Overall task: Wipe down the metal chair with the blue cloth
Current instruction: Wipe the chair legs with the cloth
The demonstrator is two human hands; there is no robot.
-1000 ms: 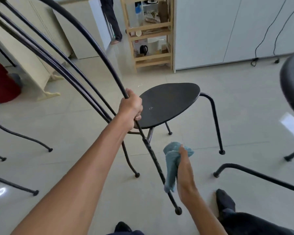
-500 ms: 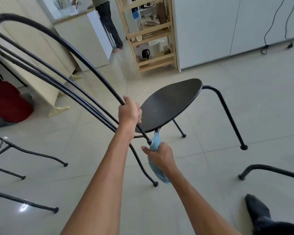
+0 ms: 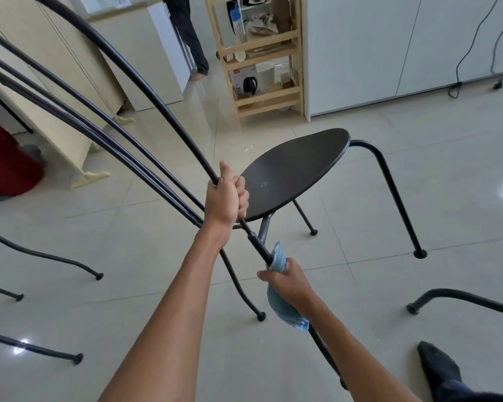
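The black metal chair [image 3: 291, 172] is tilted back toward me, its round seat in the middle of the view and its curved back rods running up to the top left. My left hand [image 3: 227, 195] grips the outer back rod just beside the seat. My right hand [image 3: 288, 281] is closed around the blue cloth [image 3: 282, 300], which is wrapped round the chair's near rear leg below the seat. That leg runs on down under my right forearm, which hides its foot.
Legs of other black chairs lie at the left [image 3: 55, 256] and at the right [image 3: 462, 297]. A wooden shelf unit [image 3: 262, 53] stands at the back beside white cabinets [image 3: 389, 47]. A person's legs [image 3: 189, 33] show by the counter. A red object [image 3: 3, 161] sits far left. My dark-socked foot [image 3: 439, 364] is lower right.
My right hand with the cloth slid from low on the leg up to just under the seat, then a little back down. The left hand kept its grip on the back rod.
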